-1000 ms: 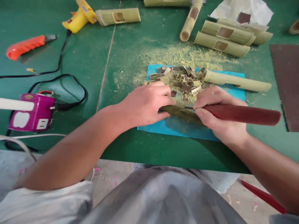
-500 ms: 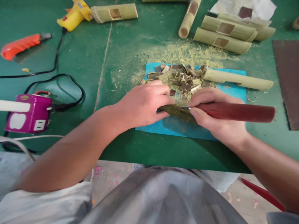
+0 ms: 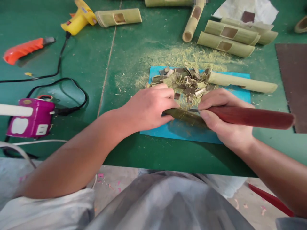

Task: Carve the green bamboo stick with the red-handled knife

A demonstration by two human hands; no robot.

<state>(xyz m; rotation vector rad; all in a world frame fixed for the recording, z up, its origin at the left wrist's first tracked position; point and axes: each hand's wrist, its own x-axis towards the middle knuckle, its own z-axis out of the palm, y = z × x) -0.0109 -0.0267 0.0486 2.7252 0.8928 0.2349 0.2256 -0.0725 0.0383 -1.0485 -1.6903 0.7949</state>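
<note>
My left hand (image 3: 153, 107) pinches the left end of a dark green curved strip (image 3: 185, 117), low over a blue sheet (image 3: 184, 131). My right hand (image 3: 225, 118) is closed round a knife with a thick red handle (image 3: 254, 117). The knife's short metal blade (image 3: 193, 110) shows between the hands, beside the strip's upper edge. Under my right fingers lies the strip's right end, partly hidden. Behind my hands, a heap of dark and pale chips (image 3: 187, 81) covers the sheet's back part.
A pale bamboo tube (image 3: 242, 81) lies right of the chips. Cut bamboo pieces (image 3: 229, 32) sit at the back right. On the left are a yellow glue gun (image 3: 79, 19), an orange cutter (image 3: 24, 50), a purple power block (image 3: 30, 117) and cables. Brown sheet (image 3: 294, 83) at right.
The knife and my right hand have shifted slightly right, and more of the blade shows off the strip. My left hand keeps its grip. The whole view has shifted a little.
</note>
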